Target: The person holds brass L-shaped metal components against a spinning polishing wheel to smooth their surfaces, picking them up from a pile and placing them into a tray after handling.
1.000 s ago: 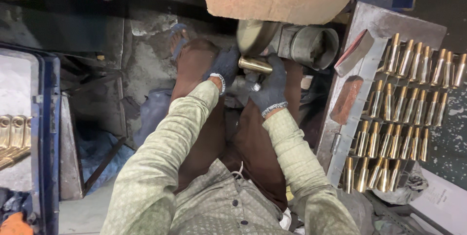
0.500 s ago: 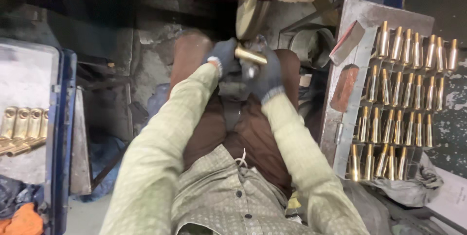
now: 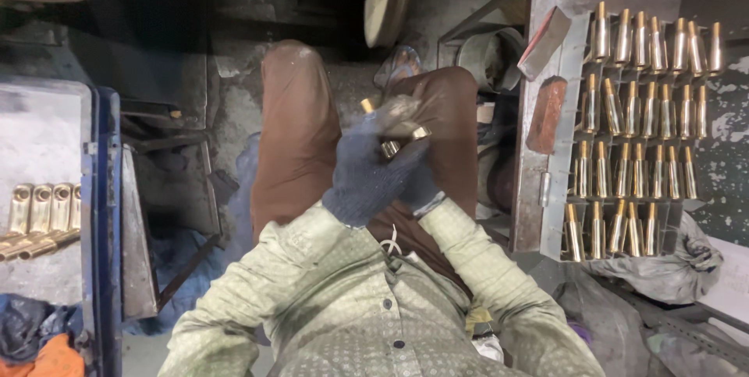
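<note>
While both gloved hands (image 3: 382,166) clutch it, brass part (image 3: 394,139), short, shiny, gold-toned, motion-blurred.

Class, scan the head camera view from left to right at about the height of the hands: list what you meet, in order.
Brass parts on the left tray → blue tray edge → gloved hands holding a brass piece → reddish-brown block → rows of brass pieces on the right metal tray.

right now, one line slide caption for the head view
Gloved left hand and right hand grip a brass piece over the lap.
</note>
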